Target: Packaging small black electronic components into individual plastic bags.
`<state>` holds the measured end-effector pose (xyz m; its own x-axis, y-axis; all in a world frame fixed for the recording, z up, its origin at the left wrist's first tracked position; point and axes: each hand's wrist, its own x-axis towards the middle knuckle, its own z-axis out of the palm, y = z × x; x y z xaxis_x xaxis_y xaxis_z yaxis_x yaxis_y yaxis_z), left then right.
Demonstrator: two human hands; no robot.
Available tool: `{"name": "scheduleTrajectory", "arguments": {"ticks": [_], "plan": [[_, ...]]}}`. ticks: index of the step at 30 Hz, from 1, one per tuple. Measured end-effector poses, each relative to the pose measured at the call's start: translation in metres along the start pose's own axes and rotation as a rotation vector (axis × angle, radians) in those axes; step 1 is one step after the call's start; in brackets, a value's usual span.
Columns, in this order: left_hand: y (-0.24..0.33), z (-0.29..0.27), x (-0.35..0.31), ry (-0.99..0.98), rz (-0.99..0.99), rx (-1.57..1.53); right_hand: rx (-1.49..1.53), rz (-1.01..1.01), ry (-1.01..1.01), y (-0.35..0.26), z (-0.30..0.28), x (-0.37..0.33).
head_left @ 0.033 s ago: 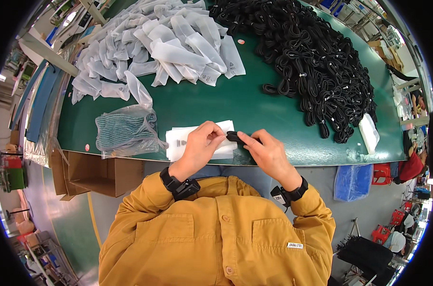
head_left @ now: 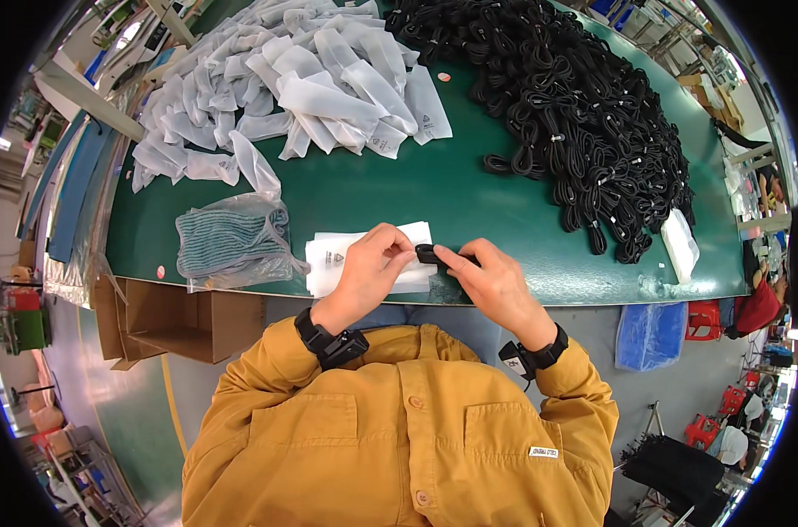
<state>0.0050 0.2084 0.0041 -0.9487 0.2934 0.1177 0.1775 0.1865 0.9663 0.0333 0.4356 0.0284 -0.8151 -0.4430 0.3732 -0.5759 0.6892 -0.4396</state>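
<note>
At the near edge of the table, my right hand [head_left: 485, 279] grips a coiled black cord [head_left: 427, 254] between thumb and fingers. Its looped end points left, toward my other hand. My left hand [head_left: 370, 261] is closed in a pinch just beside that loop; what the fingertips hold, if anything, is too small to make out. Beneath my left hand lies a small stack of flat white translucent bags [head_left: 329, 255] with dark print, partly hidden by the hand.
Filled white bags [head_left: 329, 97] heap up at the far left of the green table [head_left: 364, 193]. A large pile of black coiled cords [head_left: 583, 132] covers the far right. A clear bag of blue-grey striped fabric [head_left: 232, 237] lies left; a white packet [head_left: 680, 246] lies right. Below stands a cardboard box [head_left: 188, 321].
The black cord and my right fingertips have shifted very slightly left, toward my left hand. The print showing on the top white bag looks different. All else stays put.
</note>
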Motion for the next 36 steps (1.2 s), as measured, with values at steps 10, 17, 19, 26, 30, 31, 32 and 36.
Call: {"name": "scheduleTrajectory", "arguments": {"ticks": [10,17,19,26,30,31,32,36], "plan": [[0.021,-0.007,0.006,-0.160,0.449,0.342,0.705,0.656,-0.225,0.004,0.002,0.018],[0.038,-0.021,0.021,-0.060,0.166,-0.024,0.454,-0.045,0.181,-0.014,-0.009,0.033],[0.041,-0.023,0.025,-0.116,0.068,-0.278,0.585,0.057,0.276,-0.020,-0.016,0.039],[0.058,-0.068,0.077,-0.081,-0.130,-0.691,0.365,0.040,0.274,0.000,-0.027,0.062],[0.083,-0.088,0.098,0.401,0.269,-0.088,-0.332,0.206,0.393,0.064,-0.028,0.070],[0.085,-0.090,0.098,0.566,0.439,0.199,-0.522,0.178,0.440,0.088,-0.028,0.068],[0.080,-0.082,0.086,0.424,0.417,0.284,-0.515,0.182,0.431,0.102,-0.024,0.065],[0.031,-0.026,0.030,-0.111,0.280,0.347,-0.705,0.307,0.175,0.130,-0.017,0.063]]}}
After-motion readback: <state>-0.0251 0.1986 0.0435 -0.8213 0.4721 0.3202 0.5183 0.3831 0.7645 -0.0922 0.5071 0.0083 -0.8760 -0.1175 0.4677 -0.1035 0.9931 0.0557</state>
